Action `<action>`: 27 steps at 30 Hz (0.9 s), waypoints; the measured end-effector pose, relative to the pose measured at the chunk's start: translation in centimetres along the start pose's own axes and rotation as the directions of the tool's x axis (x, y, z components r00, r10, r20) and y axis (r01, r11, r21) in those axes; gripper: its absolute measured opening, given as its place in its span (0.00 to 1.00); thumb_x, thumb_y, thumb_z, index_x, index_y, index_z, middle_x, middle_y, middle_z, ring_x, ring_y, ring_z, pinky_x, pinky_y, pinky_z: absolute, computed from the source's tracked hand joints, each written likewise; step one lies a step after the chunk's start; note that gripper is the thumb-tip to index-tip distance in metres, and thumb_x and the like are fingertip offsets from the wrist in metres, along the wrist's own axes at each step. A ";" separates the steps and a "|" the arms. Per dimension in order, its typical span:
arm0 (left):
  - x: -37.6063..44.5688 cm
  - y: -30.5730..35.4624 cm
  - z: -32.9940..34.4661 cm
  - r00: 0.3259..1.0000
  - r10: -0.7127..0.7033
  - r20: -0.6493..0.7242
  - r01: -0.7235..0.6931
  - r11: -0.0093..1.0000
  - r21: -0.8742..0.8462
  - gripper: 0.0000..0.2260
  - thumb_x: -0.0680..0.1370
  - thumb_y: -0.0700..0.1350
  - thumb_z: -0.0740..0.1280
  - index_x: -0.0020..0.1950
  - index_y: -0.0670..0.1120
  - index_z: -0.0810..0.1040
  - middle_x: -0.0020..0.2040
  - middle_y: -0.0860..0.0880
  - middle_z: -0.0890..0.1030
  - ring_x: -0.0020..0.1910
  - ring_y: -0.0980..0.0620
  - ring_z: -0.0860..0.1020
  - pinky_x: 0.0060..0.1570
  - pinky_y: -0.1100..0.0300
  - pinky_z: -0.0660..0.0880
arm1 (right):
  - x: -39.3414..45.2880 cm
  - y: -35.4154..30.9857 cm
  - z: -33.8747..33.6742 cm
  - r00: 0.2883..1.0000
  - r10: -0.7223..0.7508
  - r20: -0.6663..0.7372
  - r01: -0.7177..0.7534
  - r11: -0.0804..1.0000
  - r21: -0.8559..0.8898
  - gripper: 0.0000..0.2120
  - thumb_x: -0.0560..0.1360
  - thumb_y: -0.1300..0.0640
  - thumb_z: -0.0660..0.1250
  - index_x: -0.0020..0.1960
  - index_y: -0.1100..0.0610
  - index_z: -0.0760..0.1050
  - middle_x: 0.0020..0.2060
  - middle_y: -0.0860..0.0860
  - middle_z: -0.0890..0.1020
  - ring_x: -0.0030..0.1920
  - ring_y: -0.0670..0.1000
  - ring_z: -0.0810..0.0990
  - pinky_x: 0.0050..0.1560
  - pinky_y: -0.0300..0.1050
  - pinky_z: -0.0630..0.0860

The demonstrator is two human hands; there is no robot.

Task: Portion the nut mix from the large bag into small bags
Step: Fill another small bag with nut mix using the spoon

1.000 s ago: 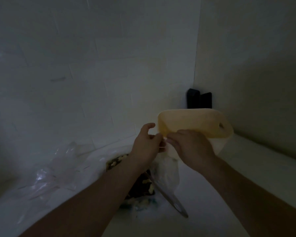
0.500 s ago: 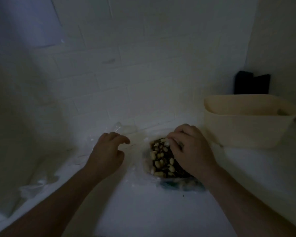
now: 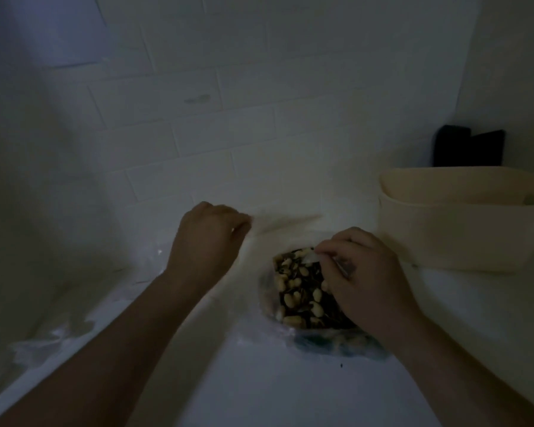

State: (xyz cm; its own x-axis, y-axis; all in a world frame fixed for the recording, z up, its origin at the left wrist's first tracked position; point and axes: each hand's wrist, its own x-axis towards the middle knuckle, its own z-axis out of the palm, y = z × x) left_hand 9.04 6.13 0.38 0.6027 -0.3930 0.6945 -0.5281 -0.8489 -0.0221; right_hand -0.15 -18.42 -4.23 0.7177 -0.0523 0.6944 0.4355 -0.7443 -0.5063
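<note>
Both hands curl: right hand (image 3: 364, 278) pinches something pale, hard to identify, over the nut bag (image 3: 296, 291); left hand (image 3: 207, 241) pinches blurred clear film (image 3: 284, 221).

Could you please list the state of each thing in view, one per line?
large bag: lying on the counter, nuts showing through, top held.
right hand: fingers curled, pinching the bag's top.
left hand: fingers curled on a blurred clear film; grip hard to confirm.
cream bin: upright, open-topped; contents hidden.
loose clear bags: crumpled at the counter's left.
</note>
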 end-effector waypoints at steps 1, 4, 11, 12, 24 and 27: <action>0.5 1.3 -0.5 1.000 -0.006 -0.023 0.003 0.994 -0.113 0.07 0.82 0.47 0.70 0.51 0.48 0.88 0.44 0.50 0.87 0.41 0.47 0.81 0.47 0.55 0.76 | 0.2 -0.2 0.1 1.000 0.024 -0.011 -0.024 0.999 0.040 0.06 0.79 0.56 0.69 0.54 0.50 0.84 0.48 0.41 0.80 0.49 0.44 0.79 0.52 0.41 0.78; 0.8 5.7 -0.8 0.979 -0.185 0.084 0.203 0.860 -0.468 0.06 0.81 0.51 0.73 0.50 0.53 0.89 0.43 0.57 0.87 0.39 0.60 0.82 0.44 0.63 0.79 | 0.4 -0.8 0.4 0.989 0.146 -0.018 -0.139 0.968 0.207 0.08 0.79 0.56 0.70 0.56 0.46 0.80 0.48 0.38 0.81 0.49 0.40 0.81 0.49 0.35 0.79; -0.1 8.5 1.9 0.849 -0.267 0.457 0.515 0.217 -0.830 0.05 0.74 0.45 0.78 0.40 0.46 0.87 0.38 0.41 0.86 0.33 0.52 0.80 0.39 0.55 0.78 | 0.8 -0.4 0.0 0.974 0.216 0.061 -0.224 0.936 0.271 0.10 0.76 0.53 0.74 0.55 0.43 0.81 0.48 0.38 0.83 0.49 0.40 0.83 0.48 0.37 0.81; -0.3 8.6 2.2 0.841 -0.246 0.482 0.526 0.167 -0.834 0.06 0.73 0.47 0.78 0.39 0.46 0.87 0.38 0.40 0.85 0.33 0.50 0.79 0.41 0.54 0.78 | 0.7 -0.5 0.0 0.984 0.168 0.066 -0.180 0.947 0.265 0.09 0.75 0.53 0.75 0.53 0.43 0.82 0.48 0.38 0.83 0.49 0.41 0.83 0.49 0.37 0.81; -2.1 7.8 2.5 0.947 -0.168 0.274 0.321 0.435 -0.841 0.07 0.78 0.51 0.70 0.45 0.50 0.85 0.42 0.52 0.86 0.44 0.48 0.85 0.49 0.46 0.82 | 0.6 -0.7 -0.1 0.977 0.140 0.158 -0.165 0.974 0.157 0.07 0.80 0.52 0.69 0.50 0.42 0.85 0.41 0.39 0.82 0.44 0.42 0.82 0.43 0.32 0.72; -2.3 7.9 2.5 0.994 -0.110 -0.006 0.080 0.761 -0.643 0.08 0.79 0.48 0.70 0.40 0.53 0.78 0.40 0.57 0.76 0.43 0.59 0.76 0.43 0.63 0.72 | 0.8 -0.4 -0.9 0.972 0.216 0.088 -0.221 0.974 0.057 0.06 0.77 0.53 0.72 0.47 0.42 0.84 0.41 0.38 0.83 0.44 0.37 0.81 0.43 0.27 0.73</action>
State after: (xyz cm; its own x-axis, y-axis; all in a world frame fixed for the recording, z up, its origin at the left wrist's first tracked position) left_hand 4.94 -0.55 -3.17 0.6533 -0.2947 0.6973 -0.7386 -0.4505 0.5015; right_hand -0.23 -18.72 -2.99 0.8398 -0.1530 0.5209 0.2961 -0.6751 -0.6757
